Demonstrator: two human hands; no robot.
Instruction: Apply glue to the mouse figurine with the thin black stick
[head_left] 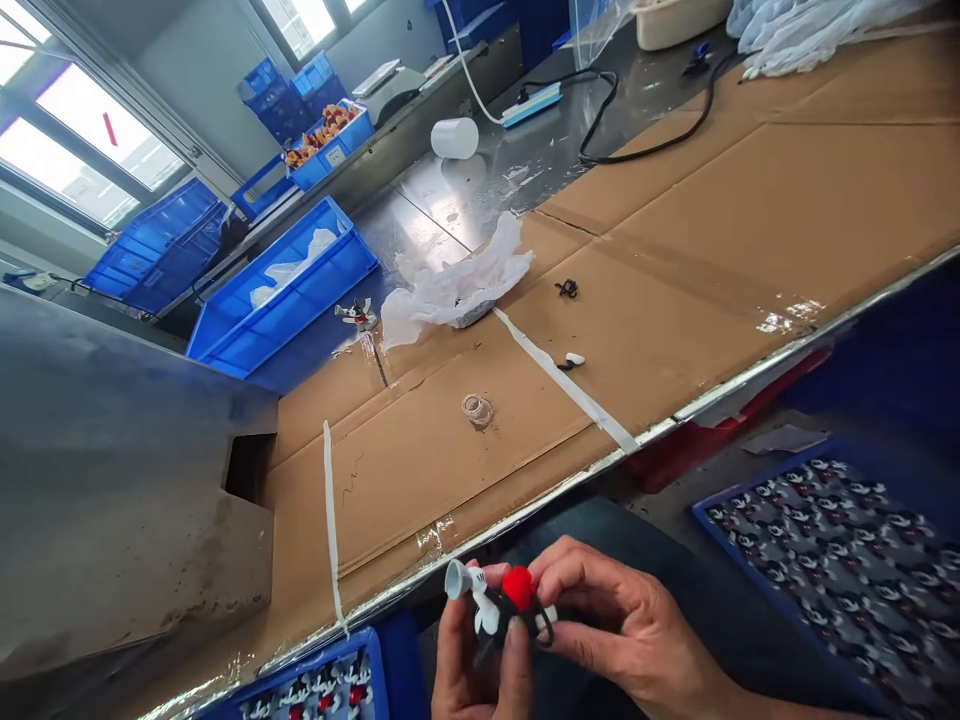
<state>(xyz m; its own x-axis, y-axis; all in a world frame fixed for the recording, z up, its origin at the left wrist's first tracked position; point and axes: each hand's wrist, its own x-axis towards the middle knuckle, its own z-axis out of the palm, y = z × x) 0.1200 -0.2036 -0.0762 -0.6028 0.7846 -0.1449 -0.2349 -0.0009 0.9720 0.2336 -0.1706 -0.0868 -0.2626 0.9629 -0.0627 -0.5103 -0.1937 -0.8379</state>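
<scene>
Both hands hold one small toy figure (501, 597) low in front of me, below the table's edge. The figure is black with white gloves, a red round part and a pale grey cone-shaped piece at its left. My left hand (472, 665) grips it from below, thumb pressed on the front. My right hand (622, 625) pinches its right side with thumb and fingers. A blue tray (825, 560) at the lower right is full of similar grey and black figures. Another blue tray (319, 690) at the bottom edge holds several red and white figures.
The cardboard-covered table (675, 260) carries a crumpled white plastic sheet (457, 285), a small clear ring (478, 410), tiny black and white parts (570, 360) and one standing figure (360, 315). A grey metal box (112, 480) stands at left. Blue bins (285, 290), a white cup (454, 138) and cables lie beyond.
</scene>
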